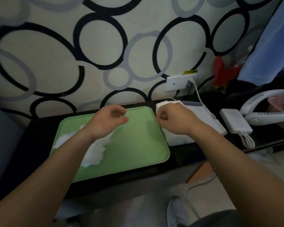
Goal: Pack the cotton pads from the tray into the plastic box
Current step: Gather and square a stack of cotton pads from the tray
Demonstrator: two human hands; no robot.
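Cotton pads point(95, 151) heap on the green tray point(138, 145), likely soft and feather-light; pinch gently from above. Left hand point(105, 123) hovers loosely curled, empty; right hand point(172, 120) apparently clutches pads over the plastic box point(177, 138) beside the tray.

The tray point(138, 145) lies on the surface point(31, 136). The cotton pads point(95, 153) lie on the tray toward 8 o'clock. The plastic box point(177, 138) stands just beside the tray at 3 o'clock, with the power bank point(234, 122) beyond it on the same bearing.
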